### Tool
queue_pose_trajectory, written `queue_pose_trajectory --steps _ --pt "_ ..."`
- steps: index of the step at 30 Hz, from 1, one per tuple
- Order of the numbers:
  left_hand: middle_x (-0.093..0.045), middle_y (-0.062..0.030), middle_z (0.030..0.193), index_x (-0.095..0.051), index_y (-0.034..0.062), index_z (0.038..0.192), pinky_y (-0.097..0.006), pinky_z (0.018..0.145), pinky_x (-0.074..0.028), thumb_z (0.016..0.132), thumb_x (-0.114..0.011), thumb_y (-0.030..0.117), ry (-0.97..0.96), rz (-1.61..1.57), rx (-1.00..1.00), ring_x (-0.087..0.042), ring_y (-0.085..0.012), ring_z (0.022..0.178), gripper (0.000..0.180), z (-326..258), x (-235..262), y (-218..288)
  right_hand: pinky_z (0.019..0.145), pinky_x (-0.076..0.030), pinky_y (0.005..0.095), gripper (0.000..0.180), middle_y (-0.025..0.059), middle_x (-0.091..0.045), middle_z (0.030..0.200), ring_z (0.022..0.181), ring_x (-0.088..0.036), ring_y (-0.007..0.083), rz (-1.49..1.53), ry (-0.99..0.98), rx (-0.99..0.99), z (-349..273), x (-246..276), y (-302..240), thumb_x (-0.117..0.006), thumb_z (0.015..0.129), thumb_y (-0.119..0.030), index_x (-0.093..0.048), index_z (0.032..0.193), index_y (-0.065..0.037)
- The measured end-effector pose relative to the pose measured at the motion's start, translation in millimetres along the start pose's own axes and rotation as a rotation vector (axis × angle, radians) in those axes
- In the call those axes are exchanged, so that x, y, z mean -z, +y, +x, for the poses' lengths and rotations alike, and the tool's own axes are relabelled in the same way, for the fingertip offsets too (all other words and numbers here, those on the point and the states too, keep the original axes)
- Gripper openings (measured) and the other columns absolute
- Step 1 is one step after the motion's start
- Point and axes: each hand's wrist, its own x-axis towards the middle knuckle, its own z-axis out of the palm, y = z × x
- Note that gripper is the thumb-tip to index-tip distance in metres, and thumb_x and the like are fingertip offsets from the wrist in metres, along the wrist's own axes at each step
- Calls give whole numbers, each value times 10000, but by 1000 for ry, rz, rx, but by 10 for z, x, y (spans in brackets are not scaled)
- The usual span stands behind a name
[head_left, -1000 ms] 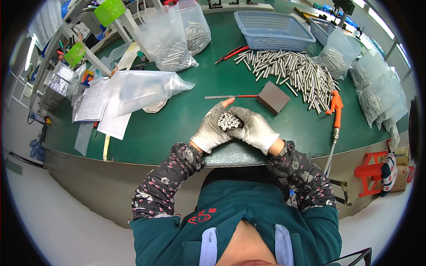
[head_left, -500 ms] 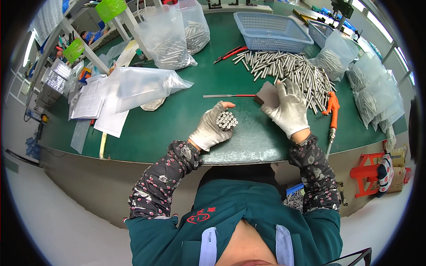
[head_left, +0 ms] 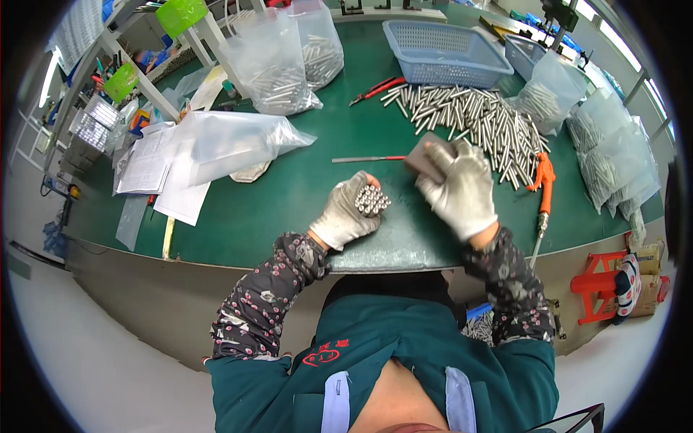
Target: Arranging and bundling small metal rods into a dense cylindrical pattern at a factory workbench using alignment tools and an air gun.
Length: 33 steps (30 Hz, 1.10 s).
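My left hand point(head_left: 348, 211), in a worn whitish glove, is closed around a bundle of short metal pins point(head_left: 372, 201), their ends facing up. To its right, my gloved right hand point(head_left: 464, 189) grips a brown-grey rectangular block point(head_left: 429, 156), slightly blurred, its fingers over the block's right side. Beneath and left of the block lies a thin flat file point(head_left: 369, 159) with a red handle, partly covered. Just beyond the right hand spreads a heap of loose metal pins point(head_left: 469, 115) on the green table point(head_left: 289, 198).
Behind the heap stands a blue plastic basket point(head_left: 447, 54), with red-handled pliers point(head_left: 377, 90) at its left. An orange air gun point(head_left: 544, 180) lies right. Bags of pins point(head_left: 267, 79) stand back left, more bags point(head_left: 606, 155) at right. Papers point(head_left: 148, 162) lie left.
My right hand has lifted the block off the table by the heap and moved it left, over the file's handle. The left hand has tilted its pin bundle slightly.
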Motion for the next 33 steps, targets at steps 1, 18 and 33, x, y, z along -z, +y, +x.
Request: queue_pose_trajectory --steps 1,18,33 --pt "-567 -20 861 -494 64 1035 -242 760 -475 620 -723 46 -29 -43 58 -554 -103 793 474 -38 2 25 777 -428 443 454 183 -560 970 865 -548 304 95 -7 64 -62 96 -148 -645 693 -339 -625 1067 -83" --pt "-532 -9 838 -486 47 934 -237 719 -453 595 -680 -11 55 -226 -56 -519 -90 766 394 -51 -30 -15 775 -486 425 290 156 -635 925 885 -604 312 -412 271 -757 -605 445 1605 -581 778 -301 -625 941 -65" --pt "-612 -31 807 -498 60 948 -246 686 -490 633 -689 -15 158 -255 -34 -594 -90 752 375 -117 -37 -96 529 -463 296 350 63 -565 659 551 -546 179 1229 273 -1105 -1200 347 2455 -575 749 -250 -605 1020 -31"
